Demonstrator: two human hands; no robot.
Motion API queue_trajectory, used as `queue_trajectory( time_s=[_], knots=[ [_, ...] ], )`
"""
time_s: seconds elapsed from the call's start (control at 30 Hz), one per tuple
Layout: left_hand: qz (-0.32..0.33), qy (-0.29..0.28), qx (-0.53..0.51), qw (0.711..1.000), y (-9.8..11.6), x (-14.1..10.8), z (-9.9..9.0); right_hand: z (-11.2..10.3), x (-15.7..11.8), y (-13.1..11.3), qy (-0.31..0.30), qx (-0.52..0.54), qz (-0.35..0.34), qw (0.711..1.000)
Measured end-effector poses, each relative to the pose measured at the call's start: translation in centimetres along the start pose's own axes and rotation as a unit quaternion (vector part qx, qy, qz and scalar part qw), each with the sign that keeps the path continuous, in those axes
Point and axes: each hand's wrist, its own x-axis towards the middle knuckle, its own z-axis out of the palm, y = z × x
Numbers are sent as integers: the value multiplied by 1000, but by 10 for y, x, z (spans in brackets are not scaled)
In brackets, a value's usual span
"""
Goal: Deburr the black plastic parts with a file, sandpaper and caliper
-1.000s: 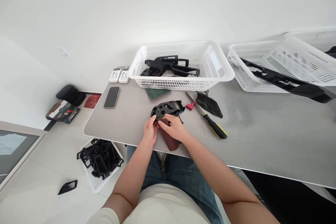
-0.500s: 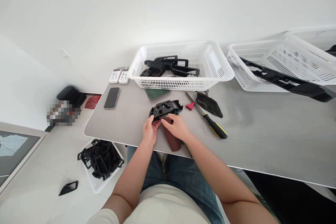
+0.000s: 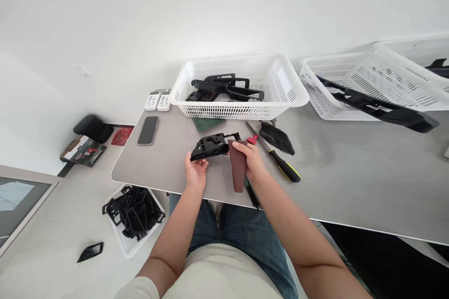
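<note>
On table [image 3: 333,173]: phone [image 3: 148,130] left, basket [image 3: 238,112] behind, screwdriver [image 3: 285,171] right, 2nd basket [image 3: 315,96] far right.

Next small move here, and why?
Probably press the reddish-brown sandpaper in the right hand onto the edge of the black plastic part: the sheet is already right beside it, and the part lies supported on the left hand.

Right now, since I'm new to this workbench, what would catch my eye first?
Your eye would likely go to the middle of the grey table, where the left hand holds a black moulded plastic part and the right hand grips a strip of reddish-brown abrasive paper. Behind them sits a white plastic mesh basket of similar black parts, and a yellow-and-black-handled screwdriver lies to the right.
</note>
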Motion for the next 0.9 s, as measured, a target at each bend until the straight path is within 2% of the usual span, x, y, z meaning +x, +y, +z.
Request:
queue_trajectory(
  time_s=[0.27, 0.57, 0.8, 0.9],
  knots=[
    [24, -31, 36, 999, -4, -3, 0, 7, -7, 5, -8, 6, -35, 999],
    [-18, -69, 51, 996, -4, -4, 1, 3, -7, 4, -25, -6, -46, 999],
    [-60, -118, 120, 984, -11, -9, 4, 7, -14, 5, -139, -31, -45, 989],
    [-44, -89, 108, 989, -10, -6, 5, 6, -15, 2, -131, -23, -49, 990]
  ],
)
